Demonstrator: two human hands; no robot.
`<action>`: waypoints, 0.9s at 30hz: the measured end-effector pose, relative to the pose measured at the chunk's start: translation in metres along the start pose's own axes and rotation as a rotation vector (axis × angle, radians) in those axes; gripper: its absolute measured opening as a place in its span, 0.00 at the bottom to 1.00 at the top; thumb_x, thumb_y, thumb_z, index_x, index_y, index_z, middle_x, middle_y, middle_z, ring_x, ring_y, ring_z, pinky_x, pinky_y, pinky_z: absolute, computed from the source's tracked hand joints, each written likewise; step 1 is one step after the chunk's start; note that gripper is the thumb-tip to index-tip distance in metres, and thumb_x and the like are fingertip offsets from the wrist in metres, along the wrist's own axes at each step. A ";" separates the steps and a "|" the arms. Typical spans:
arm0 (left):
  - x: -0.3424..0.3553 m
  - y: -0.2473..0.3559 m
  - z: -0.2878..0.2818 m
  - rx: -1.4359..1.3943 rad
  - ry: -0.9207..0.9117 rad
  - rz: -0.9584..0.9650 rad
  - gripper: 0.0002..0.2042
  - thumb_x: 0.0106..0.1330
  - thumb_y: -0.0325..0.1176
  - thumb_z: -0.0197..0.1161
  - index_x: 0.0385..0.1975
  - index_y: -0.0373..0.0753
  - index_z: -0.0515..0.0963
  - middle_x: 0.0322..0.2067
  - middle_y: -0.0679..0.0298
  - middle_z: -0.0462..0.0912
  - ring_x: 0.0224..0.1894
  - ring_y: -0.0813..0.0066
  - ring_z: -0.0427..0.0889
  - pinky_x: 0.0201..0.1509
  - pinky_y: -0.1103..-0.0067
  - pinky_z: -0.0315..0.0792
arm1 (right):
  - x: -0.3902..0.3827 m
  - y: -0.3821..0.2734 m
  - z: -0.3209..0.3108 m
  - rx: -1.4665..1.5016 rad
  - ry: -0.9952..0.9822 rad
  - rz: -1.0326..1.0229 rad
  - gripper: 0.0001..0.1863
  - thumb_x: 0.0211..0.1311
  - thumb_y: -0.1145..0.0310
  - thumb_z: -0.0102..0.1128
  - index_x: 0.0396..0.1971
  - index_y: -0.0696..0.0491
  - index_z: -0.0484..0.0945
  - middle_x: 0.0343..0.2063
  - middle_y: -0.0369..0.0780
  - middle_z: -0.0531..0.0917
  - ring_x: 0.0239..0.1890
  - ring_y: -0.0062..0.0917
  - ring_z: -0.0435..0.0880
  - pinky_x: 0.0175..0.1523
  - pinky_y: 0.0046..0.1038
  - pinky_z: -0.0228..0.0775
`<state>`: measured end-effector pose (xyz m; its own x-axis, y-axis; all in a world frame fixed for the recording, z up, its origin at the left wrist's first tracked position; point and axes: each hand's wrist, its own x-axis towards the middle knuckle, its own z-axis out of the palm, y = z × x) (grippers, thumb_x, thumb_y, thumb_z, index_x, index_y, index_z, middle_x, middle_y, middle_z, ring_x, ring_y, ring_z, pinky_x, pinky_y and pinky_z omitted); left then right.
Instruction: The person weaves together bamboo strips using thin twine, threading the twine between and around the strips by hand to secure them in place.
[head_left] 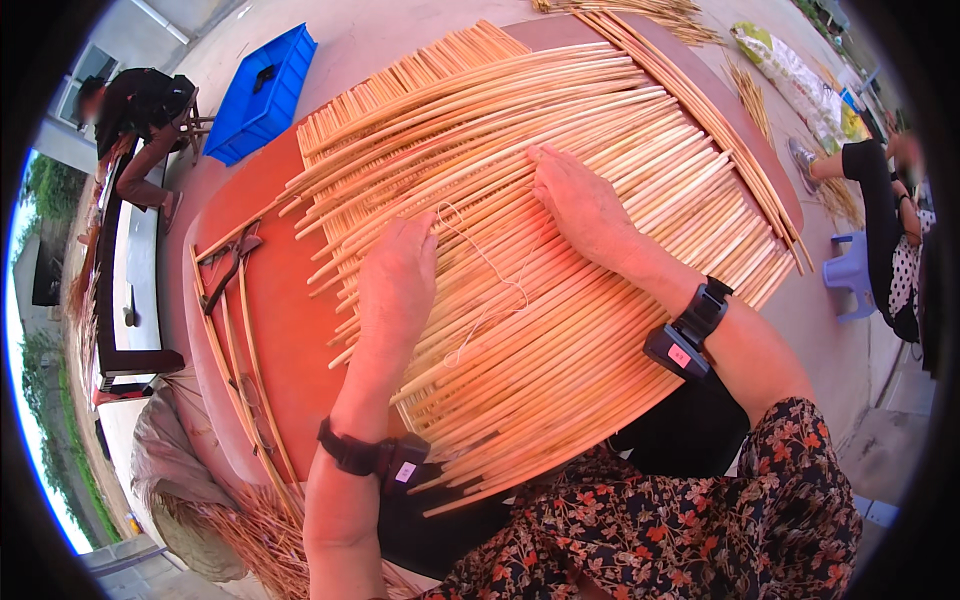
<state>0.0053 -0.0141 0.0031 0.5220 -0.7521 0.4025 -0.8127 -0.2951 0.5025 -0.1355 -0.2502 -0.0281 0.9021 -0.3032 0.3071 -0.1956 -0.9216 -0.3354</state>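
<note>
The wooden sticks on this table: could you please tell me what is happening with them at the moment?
The person's left hand and right hand are both at a layer of thin wooden sticks, laid side by side on a reddish table. The left hand is by the upper end of a loose white string lying across the sticks; whether it pinches the string is unclear. The right hand rests on the sticks. A dark hand tool lies to the left.
</note>
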 end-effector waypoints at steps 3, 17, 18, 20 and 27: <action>0.008 0.001 0.003 0.026 0.008 -0.041 0.11 0.72 0.25 0.67 0.52 0.37 0.85 0.43 0.57 0.81 0.41 0.55 0.85 0.44 0.67 0.78 | -0.001 -0.002 0.000 0.011 0.024 -0.008 0.24 0.81 0.66 0.50 0.67 0.65 0.69 0.67 0.59 0.76 0.75 0.48 0.71 0.81 0.42 0.60; 0.031 0.006 -0.003 -0.328 -0.173 -0.437 0.04 0.73 0.25 0.63 0.42 0.33 0.80 0.36 0.62 0.84 0.35 0.73 0.86 0.39 0.74 0.78 | 0.000 -0.001 0.004 0.028 0.100 -0.009 0.21 0.79 0.68 0.53 0.65 0.62 0.71 0.64 0.56 0.78 0.71 0.49 0.74 0.75 0.44 0.68; 0.027 0.010 -0.006 -0.389 -0.196 -0.444 0.04 0.73 0.25 0.63 0.43 0.33 0.80 0.35 0.62 0.85 0.35 0.76 0.85 0.40 0.75 0.78 | 0.000 0.000 0.005 0.032 0.113 -0.021 0.21 0.79 0.68 0.53 0.65 0.62 0.71 0.64 0.56 0.78 0.71 0.49 0.74 0.75 0.44 0.68; 0.020 0.015 -0.009 -0.516 -0.240 -0.454 0.05 0.73 0.25 0.62 0.45 0.32 0.80 0.33 0.62 0.85 0.35 0.80 0.84 0.40 0.77 0.78 | 0.000 0.000 0.005 0.031 0.109 -0.019 0.21 0.79 0.69 0.53 0.65 0.62 0.71 0.64 0.56 0.79 0.71 0.49 0.74 0.75 0.44 0.68; 0.034 -0.005 0.014 0.130 -0.053 0.043 0.08 0.70 0.25 0.67 0.47 0.37 0.83 0.42 0.62 0.81 0.37 0.63 0.85 0.41 0.69 0.78 | 0.000 -0.002 0.003 0.033 0.045 0.023 0.22 0.80 0.69 0.48 0.66 0.65 0.70 0.65 0.59 0.77 0.73 0.47 0.72 0.80 0.42 0.61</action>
<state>0.0232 -0.0468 0.0036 0.4741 -0.7948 0.3787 -0.8625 -0.3329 0.3812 -0.1337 -0.2474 -0.0304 0.8790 -0.3356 0.3386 -0.2028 -0.9060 -0.3715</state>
